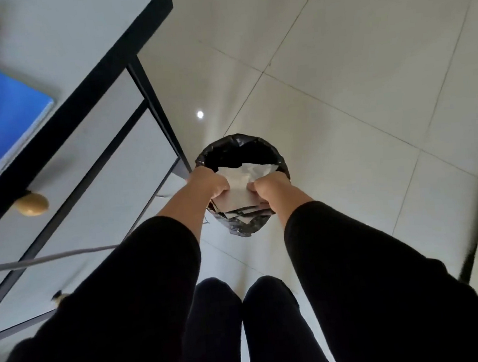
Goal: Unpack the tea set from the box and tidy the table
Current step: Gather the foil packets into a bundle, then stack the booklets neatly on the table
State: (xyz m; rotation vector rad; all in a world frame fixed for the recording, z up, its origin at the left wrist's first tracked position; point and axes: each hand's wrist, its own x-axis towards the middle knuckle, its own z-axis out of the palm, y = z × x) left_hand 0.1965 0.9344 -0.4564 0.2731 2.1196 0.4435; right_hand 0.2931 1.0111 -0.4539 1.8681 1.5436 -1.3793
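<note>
Both arms reach forward and down in black sleeves, forearms bare. The left hand (210,183) and right hand (267,188) sit close together, knuckles up, fingers curled tight, each gripping the same white paper (240,191).

So there's a white desk (71,30) with black edging, upper left. A blue book (1,116) lies on it near the edge. A gold drawer knob (32,204) sits under that edge, and a grey cable (49,259) crosses below the drawers.
</note>
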